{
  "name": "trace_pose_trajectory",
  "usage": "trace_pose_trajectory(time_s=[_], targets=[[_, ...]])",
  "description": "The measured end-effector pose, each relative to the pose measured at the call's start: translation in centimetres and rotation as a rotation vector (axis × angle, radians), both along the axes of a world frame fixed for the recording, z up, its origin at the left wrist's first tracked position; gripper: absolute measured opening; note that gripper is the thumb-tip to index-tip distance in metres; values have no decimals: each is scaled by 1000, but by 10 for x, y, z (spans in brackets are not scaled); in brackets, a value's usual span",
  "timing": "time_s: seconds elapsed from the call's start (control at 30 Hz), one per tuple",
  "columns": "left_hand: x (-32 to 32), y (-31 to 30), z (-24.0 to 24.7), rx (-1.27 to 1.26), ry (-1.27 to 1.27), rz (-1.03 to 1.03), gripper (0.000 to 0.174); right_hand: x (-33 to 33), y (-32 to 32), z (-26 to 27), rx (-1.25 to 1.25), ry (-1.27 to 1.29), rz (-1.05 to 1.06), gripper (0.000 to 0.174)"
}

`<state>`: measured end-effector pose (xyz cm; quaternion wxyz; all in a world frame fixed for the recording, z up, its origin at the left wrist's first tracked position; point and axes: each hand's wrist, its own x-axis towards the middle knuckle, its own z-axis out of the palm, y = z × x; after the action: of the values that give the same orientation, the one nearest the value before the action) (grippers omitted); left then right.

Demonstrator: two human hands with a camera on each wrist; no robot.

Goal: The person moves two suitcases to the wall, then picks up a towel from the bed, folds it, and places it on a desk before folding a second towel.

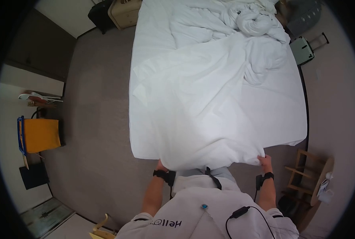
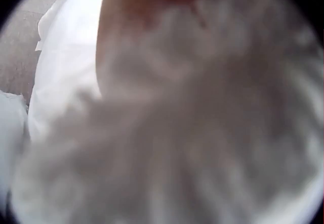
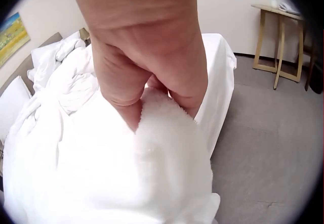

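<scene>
A white blanket [image 1: 201,119] spreads over the foot half of the bed [image 1: 273,119] and hangs past its near edge. My right hand [image 1: 266,161] grips its near right corner. In the right wrist view the thumb and fingers of the right hand [image 3: 152,52] pinch the fuzzy edge of the blanket [image 3: 169,158]. At the near left corner my left hand [image 1: 160,164] holds the blanket, its fingers mostly hidden by the cloth. Blurred folds of blanket [image 2: 167,148] fill most of the left wrist view, below part of the left hand [image 2: 142,6].
A bunched white duvet [image 1: 261,24] lies toward the far right of the bed. Left stand an orange-yellow bag [image 1: 42,135] and a nightstand [image 1: 124,14]. On the right are a light green suitcase [image 1: 302,51] and a wooden table [image 1: 323,179]. Grey carpet [image 1: 93,107] surrounds the bed.
</scene>
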<state>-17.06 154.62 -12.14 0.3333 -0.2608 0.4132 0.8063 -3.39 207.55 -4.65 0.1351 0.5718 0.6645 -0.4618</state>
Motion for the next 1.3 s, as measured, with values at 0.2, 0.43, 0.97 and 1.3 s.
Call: trace_pose_trajectory(time_s=[0.2,0.43,0.97,1.3], targets=[[41,-15,28,84,-227,142,35,1,8,-2,237,209,69,15],[113,-66,54,-841,36,-6,29,29,31,14,297,267,129,16],[-25,-20,205,-310,343,359,26,-104,56,103,-674,808,-259,29],[-172,-15,159,-391,393,508,26,-224,81,45,-265,961,-254,40]])
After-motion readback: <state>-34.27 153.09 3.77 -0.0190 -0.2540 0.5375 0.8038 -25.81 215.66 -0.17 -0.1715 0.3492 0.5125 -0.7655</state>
